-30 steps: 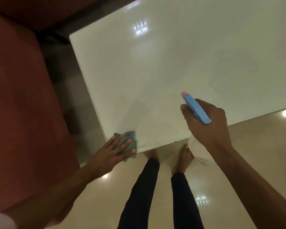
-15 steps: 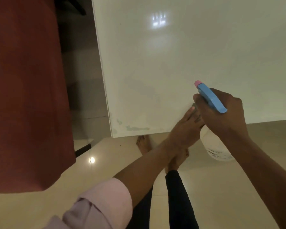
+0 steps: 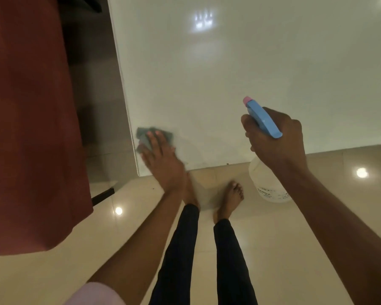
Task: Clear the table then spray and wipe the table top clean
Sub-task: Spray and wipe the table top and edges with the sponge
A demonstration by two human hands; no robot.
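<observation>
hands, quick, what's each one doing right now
Left hand: open, fingers flat, pressing the cloth on the table.
Right hand: gripping the spray bottle.

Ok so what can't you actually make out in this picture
Head view only:
- cloth: mostly under the left hand, and motion-blurred.
- spray bottle: neck and trigger hidden by the right hand; label print too small to read.
- table top: far and right sides cut off by the frame.

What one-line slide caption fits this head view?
Left hand presses cloth on white table; right hand grips spray bottle.
</observation>
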